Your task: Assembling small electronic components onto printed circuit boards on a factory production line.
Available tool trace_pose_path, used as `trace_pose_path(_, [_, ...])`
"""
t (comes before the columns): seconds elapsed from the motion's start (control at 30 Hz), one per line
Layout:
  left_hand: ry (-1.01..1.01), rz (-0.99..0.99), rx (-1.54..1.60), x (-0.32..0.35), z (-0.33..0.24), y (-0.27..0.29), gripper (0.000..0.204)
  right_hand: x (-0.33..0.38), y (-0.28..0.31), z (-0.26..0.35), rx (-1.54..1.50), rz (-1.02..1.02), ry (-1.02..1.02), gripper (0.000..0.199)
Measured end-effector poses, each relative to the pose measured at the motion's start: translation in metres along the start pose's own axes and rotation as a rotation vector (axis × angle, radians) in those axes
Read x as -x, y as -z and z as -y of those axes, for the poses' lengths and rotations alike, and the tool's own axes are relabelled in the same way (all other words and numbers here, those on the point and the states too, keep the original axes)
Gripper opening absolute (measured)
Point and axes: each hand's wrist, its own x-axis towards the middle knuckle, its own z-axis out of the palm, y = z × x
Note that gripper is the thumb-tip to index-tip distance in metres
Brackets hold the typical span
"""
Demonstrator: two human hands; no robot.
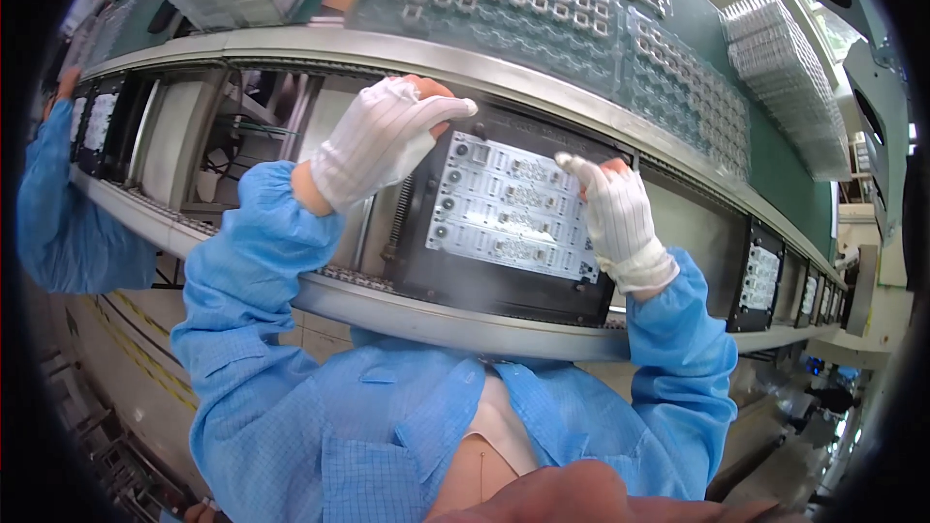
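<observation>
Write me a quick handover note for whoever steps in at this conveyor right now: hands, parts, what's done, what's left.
Left hand: gloved, resting on the upper left corner of the black carrier on the conveyor rail.
Right hand: gloved, fingers pressing the right edge of the white circuit panel that lies in the carrier.
Done: panel sits in the carrier; whether it is fully seated cannot be told.
Left: judging by the hands, probably the final seating and release.
More loaded carriers wait to the right; clear part trays lie on the shelf beyond.
</observation>
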Motion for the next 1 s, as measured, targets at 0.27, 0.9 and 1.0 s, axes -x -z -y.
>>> trace_pose_path(0.27, [0.091, -0.139, -0.338, -0.041, 0.108, -0.023, 0.038, 0.013, -0.005, -0.011, -0.078, -0.051, -0.103, 0.056])
trace_pose_path(0.9, [0.223, 0.099, 0.066, -0.072, 0.112, 0.02, 0.043, -0.087, 0.009, -0.151, 0.051, -0.219, -0.386, 0.043])
trace_pose_path(1.0, [0.115, 0.052, 0.155, -0.056, 0.052, 0.018, 0.042, -0.104, -0.003, -0.177, 0.265, -0.02, -0.403, 0.04])
